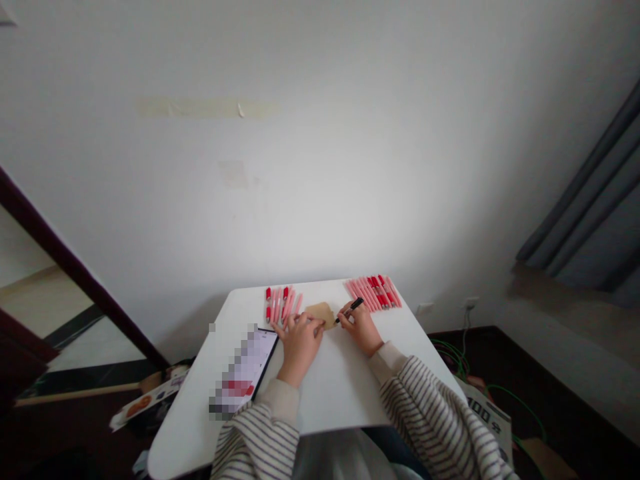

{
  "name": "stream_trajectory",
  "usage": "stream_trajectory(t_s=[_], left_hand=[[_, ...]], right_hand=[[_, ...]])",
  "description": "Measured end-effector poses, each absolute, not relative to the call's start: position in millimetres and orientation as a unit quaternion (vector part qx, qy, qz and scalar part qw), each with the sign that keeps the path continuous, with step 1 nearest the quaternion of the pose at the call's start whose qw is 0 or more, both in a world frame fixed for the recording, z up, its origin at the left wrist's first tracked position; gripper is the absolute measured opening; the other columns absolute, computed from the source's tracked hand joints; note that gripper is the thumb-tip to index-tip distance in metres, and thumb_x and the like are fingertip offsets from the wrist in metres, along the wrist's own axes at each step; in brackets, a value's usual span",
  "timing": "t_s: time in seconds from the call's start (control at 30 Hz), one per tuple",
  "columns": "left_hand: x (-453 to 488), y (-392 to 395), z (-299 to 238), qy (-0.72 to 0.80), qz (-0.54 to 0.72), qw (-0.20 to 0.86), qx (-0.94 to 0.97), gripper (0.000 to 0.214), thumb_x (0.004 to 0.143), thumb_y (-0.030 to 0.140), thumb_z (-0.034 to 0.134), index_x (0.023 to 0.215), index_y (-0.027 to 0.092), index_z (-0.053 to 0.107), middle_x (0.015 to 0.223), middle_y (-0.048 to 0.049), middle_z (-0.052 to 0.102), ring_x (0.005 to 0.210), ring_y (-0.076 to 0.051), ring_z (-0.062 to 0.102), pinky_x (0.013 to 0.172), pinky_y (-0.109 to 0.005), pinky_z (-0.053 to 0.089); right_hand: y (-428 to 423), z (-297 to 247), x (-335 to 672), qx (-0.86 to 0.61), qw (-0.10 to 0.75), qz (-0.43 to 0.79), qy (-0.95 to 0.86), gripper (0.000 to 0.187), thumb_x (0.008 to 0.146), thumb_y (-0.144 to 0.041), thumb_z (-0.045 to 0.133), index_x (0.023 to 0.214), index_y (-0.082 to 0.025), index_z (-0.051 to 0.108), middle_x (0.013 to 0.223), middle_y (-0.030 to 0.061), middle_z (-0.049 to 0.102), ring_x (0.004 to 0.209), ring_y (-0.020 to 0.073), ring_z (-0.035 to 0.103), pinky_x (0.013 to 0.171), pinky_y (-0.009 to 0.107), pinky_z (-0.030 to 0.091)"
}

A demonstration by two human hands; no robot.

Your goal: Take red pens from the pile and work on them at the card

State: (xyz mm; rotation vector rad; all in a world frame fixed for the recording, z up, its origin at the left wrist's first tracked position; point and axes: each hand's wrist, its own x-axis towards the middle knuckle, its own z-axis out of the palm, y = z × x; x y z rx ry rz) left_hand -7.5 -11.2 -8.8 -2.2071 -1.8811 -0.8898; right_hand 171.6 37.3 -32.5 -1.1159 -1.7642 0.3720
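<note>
I watch fingers of the right hand (361,327) grasp a pen (355,305) at the right edge of a card (319,311), far on the surface (345,393). Fingers of the left hand (302,339) rest on the card; whether they pinch it, I cannot tell. Red-and-pink sticks (374,293) lie far left and far right, a phone (253,367) near left.

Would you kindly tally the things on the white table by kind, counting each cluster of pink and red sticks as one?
Stick clusters: 2 (left cluster, right cluster)
Phone: 1
Black pen: 1
Tan piece: 1
Total: 5
</note>
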Motion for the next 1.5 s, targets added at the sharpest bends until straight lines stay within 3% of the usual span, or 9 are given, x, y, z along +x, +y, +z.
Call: stream_trajectory(t_s=[0.33,0.53,0.77,1.03,1.13,1.23,1.37,1.43,1.5], left_hand=[[-5,-16,0,-0.646,-0.253,0.028,-0.720,0.020,0.082,0.035,0.061,0.098,0.040,0.072,0.110,-0.0008,0.066,0.113,-0.029,0.046,0.107,-0.070,0.009],[-5,-13,-6,-0.641,-0.247,0.054,-0.724,0.025,0.086,0.037,0.054,0.106,0.038,0.070,0.119,-0.0023,0.065,0.120,-0.030,0.043,0.110,-0.068,0.009],[-2,4,-9,-0.649,-0.233,0.077,-0.720,0.032,0.092,0.037,0.042,0.117,0.035,0.063,0.130,-0.0022,0.061,0.135,-0.033,0.034,0.109,-0.074,0.000],[-1,12,-13,-0.645,-0.239,0.071,-0.723,0.036,0.093,0.037,0.039,0.122,0.034,0.059,0.138,-0.0022,0.057,0.141,-0.031,0.029,0.110,-0.073,-0.007],[-1,12,-14,-0.648,-0.241,0.063,-0.720,0.038,0.093,0.038,0.038,0.124,0.034,0.059,0.139,-0.0023,0.056,0.142,-0.031,0.029,0.110,-0.073,-0.007],[-1,12,-13,-0.652,-0.243,0.057,-0.716,0.040,0.093,0.038,0.037,0.127,0.035,0.057,0.141,-0.0017,0.054,0.141,-0.031,0.030,0.111,-0.073,-0.005],[0,9,-10,-0.650,-0.248,0.055,-0.716,0.041,0.093,0.038,0.039,0.131,0.036,0.055,0.143,-0.0027,0.052,0.141,-0.031,0.032,0.112,-0.072,-0.001],[1,7,-9,-0.648,-0.254,0.056,-0.716,0.041,0.092,0.038,0.040,0.130,0.036,0.055,0.142,-0.0026,0.053,0.140,-0.031,0.033,0.113,-0.071,-0.001],[3,4,-7,-0.645,-0.263,0.058,-0.715,0.040,0.092,0.039,0.041,0.128,0.036,0.057,0.139,-0.0018,0.056,0.140,-0.031,0.033,0.113,-0.070,-0.002]], right_hand=[[39,-35,173,-0.462,0.501,0.145,-0.717,0.016,0.086,-0.028,0.054,0.075,-0.019,0.062,0.078,0.0061,0.063,0.077,0.0197,0.058,0.075,0.034,0.046],[34,-26,178,-0.455,0.548,0.138,-0.689,0.024,0.090,-0.038,0.053,0.080,-0.020,0.066,0.081,0.0059,0.067,0.082,0.0213,0.061,0.081,0.036,0.044],[28,-22,180,-0.465,0.575,0.132,-0.659,0.034,0.092,-0.048,0.050,0.089,-0.020,0.069,0.082,0.0062,0.069,0.089,0.0233,0.060,0.086,0.038,0.041],[29,-21,182,-0.464,0.600,0.171,-0.628,0.042,0.089,-0.055,0.049,0.076,-0.022,0.071,0.089,0.0071,0.066,0.099,0.0252,0.054,0.095,0.042,0.038],[29,-19,181,-0.436,0.630,0.247,-0.593,0.036,0.084,-0.053,0.055,0.072,-0.022,0.070,0.088,0.0053,0.066,0.096,0.0237,0.055,0.094,0.041,0.039],[29,-16,179,-0.382,0.666,0.409,-0.494,0.027,0.076,-0.047,0.064,0.080,-0.021,0.071,0.090,0.0043,0.065,0.080,0.0183,0.056,0.074,0.034,0.046],[26,-7,178,-0.302,0.683,0.574,-0.338,0.031,0.067,-0.035,0.074,0.094,-0.024,0.065,0.085,-0.0007,0.062,0.056,0.0089,0.043,0.047,0.022,0.031],[24,-1,180,-0.272,0.667,0.630,-0.290,0.029,0.070,-0.043,0.073,0.091,-0.026,0.062,0.082,-0.0022,0.061,0.054,0.0084,0.041,0.044,0.021,0.028],[22,3,184,-0.232,0.646,0.680,-0.257,0.039,0.075,-0.062,0.064,0.078,-0.023,0.058,0.080,-0.0002,0.060,0.056,0.0100,0.043,0.046,0.022,0.032]])
